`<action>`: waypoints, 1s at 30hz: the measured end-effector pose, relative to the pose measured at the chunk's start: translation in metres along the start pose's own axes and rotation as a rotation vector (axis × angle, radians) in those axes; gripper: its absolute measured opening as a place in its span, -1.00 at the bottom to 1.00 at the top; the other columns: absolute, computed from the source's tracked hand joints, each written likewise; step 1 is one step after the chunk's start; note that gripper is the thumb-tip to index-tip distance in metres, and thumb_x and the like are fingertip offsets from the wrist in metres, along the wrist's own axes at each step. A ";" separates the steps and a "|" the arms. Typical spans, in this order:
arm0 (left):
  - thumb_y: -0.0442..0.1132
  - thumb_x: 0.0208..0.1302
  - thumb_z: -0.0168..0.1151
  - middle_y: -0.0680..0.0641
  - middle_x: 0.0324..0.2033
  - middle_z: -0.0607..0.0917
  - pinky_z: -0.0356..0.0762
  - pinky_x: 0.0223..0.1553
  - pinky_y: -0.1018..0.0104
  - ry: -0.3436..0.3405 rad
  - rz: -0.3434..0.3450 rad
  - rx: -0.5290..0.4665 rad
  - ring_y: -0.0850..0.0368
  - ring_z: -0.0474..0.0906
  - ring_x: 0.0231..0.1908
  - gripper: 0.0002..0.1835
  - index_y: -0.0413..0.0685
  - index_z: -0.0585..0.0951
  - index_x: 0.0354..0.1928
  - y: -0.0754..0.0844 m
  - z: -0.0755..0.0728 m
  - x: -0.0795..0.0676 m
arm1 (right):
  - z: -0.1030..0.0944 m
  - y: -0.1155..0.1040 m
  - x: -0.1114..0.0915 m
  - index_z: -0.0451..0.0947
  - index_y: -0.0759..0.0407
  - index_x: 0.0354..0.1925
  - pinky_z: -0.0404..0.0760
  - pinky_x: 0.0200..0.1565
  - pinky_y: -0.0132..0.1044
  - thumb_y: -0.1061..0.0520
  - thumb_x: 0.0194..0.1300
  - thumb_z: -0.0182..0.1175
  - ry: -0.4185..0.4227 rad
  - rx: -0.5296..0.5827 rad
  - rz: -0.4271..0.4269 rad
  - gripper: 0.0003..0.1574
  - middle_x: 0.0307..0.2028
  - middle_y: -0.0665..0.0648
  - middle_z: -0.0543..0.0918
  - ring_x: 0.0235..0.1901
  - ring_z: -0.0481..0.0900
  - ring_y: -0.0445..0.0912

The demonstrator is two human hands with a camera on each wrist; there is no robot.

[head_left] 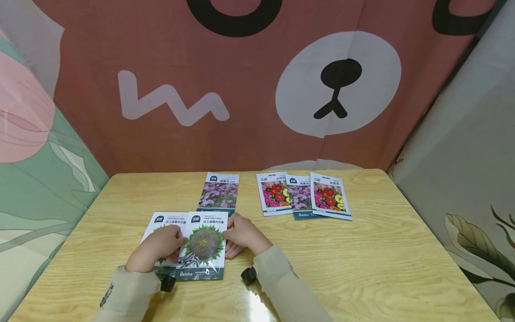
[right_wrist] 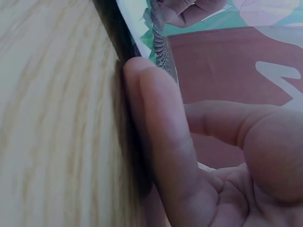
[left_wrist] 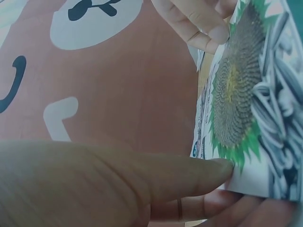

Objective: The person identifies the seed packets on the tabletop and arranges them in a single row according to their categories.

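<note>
A white seed packet with a sunflower head [head_left: 204,243] [left_wrist: 236,90] is held by both hands near the front left of the table. My left hand [head_left: 158,246] pinches its left edge, thumb on the printed face and fingers behind, as the left wrist view shows. At the right edge, my right hand [head_left: 244,235] grips the packet between thumb and fingers. A matching sunflower packet [head_left: 169,216] lies partly hidden beneath the left hand and the held packet. Just behind, a purple-flower packet [head_left: 218,197] has its lower edge overlapped by the held one in the head view.
Towards the back right, two packets with red and yellow flowers [head_left: 275,194] [head_left: 331,197] and a purple-flower packet [head_left: 298,199] overlap in a row on the wooden table [head_left: 362,268]. A printed bear curtain [head_left: 249,143] hangs at the table's far edge.
</note>
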State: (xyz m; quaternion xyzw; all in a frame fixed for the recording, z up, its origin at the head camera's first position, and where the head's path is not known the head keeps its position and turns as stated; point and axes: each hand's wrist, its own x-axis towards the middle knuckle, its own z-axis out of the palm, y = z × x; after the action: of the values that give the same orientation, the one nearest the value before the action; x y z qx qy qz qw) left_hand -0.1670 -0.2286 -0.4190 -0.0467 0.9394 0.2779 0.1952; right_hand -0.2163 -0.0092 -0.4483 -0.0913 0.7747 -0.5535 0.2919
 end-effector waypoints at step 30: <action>-0.23 0.34 0.11 -0.09 -0.62 0.52 0.47 -0.51 0.25 0.006 0.037 0.020 0.10 0.52 -0.65 -0.76 -0.15 0.39 -0.47 0.008 0.002 -0.007 | 0.000 0.001 -0.003 0.39 0.33 -0.44 0.62 -0.63 -0.18 0.26 0.27 0.18 0.003 -0.060 -0.023 -0.80 -0.64 0.31 0.61 -0.71 0.62 0.05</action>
State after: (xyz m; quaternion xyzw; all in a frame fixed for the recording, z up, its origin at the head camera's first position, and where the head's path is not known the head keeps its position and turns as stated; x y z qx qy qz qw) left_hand -0.1618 -0.2208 -0.4135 -0.0280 0.9434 0.2721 0.1875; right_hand -0.2139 -0.0079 -0.4479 -0.1082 0.7901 -0.5336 0.2815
